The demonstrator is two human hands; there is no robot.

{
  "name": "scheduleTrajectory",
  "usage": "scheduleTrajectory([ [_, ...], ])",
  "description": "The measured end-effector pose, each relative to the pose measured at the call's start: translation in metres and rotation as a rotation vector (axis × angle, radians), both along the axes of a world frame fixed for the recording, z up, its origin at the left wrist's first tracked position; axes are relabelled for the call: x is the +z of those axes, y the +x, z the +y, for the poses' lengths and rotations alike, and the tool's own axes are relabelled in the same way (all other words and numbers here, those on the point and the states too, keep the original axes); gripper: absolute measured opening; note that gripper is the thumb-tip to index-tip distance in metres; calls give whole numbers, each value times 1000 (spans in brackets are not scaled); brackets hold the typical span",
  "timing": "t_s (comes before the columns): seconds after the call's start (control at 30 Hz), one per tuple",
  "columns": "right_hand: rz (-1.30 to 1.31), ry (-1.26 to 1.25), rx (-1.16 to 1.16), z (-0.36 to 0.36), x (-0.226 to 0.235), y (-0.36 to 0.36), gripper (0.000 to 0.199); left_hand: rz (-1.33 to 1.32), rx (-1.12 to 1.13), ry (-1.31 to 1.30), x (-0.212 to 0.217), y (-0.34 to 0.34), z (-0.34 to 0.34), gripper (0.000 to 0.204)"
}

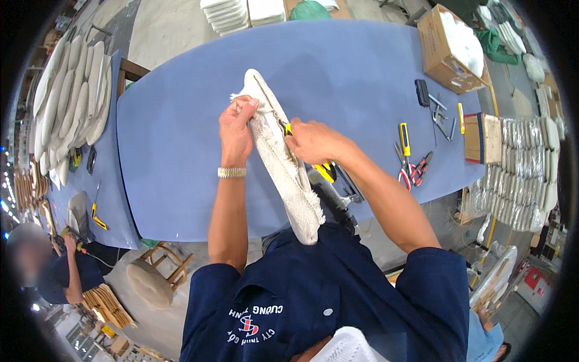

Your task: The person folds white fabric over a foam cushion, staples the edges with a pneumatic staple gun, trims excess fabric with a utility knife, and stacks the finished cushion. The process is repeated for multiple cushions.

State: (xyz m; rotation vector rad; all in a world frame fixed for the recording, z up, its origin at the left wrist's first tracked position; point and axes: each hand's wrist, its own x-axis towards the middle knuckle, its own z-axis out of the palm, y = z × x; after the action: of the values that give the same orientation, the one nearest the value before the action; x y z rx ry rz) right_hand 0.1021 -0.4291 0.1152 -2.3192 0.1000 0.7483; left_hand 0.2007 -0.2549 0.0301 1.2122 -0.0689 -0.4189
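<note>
A long cream upholstered cushion stands on edge in front of me, its lower end against my shirt and its far end over the blue table. Frayed fabric edges run along it. My left hand pinches the loose cloth near the far end. Closed around a yellow-and-black hand tool, my right hand presses its tip to the seam on the cushion's right side. My fingers cover most of that tool. Just below the right wrist lies a yellow-and-black handle, beside a dark staple gun.
On the table's right lie a yellow screwdriver, red-handled pliers and a black-handled tool. A cardboard box sits at the far right corner. Stacked cushions stand at left. Another person works at lower left, near a stool.
</note>
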Motion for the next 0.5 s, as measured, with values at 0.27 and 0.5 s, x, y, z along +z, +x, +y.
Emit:
scheduleTrajectory([
  [0.27, 63, 63, -39, 3, 2, 6, 38, -501, 108, 608, 61, -34, 19, 18],
  [0.5, -45, 84, -138, 5, -14, -3, 37, -652, -11, 1148, 46, -35, -20, 39],
])
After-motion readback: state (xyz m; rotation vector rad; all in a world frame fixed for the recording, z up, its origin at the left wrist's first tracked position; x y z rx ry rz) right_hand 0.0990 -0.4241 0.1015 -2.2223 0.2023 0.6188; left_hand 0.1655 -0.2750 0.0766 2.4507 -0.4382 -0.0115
